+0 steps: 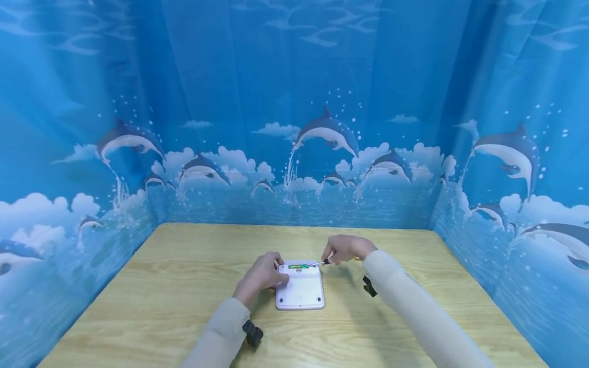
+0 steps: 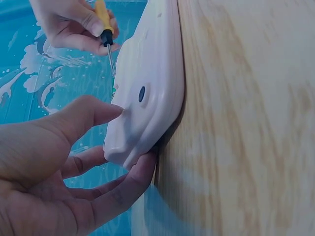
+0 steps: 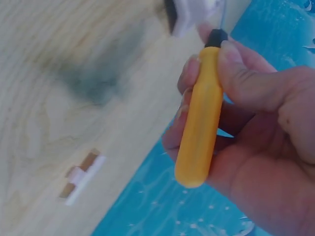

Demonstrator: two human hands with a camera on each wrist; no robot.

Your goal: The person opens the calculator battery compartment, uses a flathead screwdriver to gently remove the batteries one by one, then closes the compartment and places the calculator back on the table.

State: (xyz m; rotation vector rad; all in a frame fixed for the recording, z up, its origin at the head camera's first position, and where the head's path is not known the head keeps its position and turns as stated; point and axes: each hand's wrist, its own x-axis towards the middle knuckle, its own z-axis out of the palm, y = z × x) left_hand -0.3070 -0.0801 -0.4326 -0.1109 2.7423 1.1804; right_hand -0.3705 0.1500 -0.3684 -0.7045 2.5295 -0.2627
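Observation:
A flat, pale pinkish-white device (image 1: 300, 291), which looks like a calculator, lies back side up on the table. Its open slot near the far edge holds a green battery (image 1: 298, 266). My left hand (image 1: 263, 273) grips the device's left side, thumb on the back and fingers around the edge, as the left wrist view shows. In my right hand (image 1: 346, 248) is a screwdriver with a yellow handle (image 3: 199, 118), black collar and thin metal shaft. The shaft points left, its tip at the battery's right end; whether it touches is too small to tell.
A small white piece with brown strips (image 3: 81, 176), perhaps the battery cover, lies on the wooden table (image 1: 184, 286) in the right wrist view. Blue curtains with dolphins (image 1: 326, 134) close off the back and both sides.

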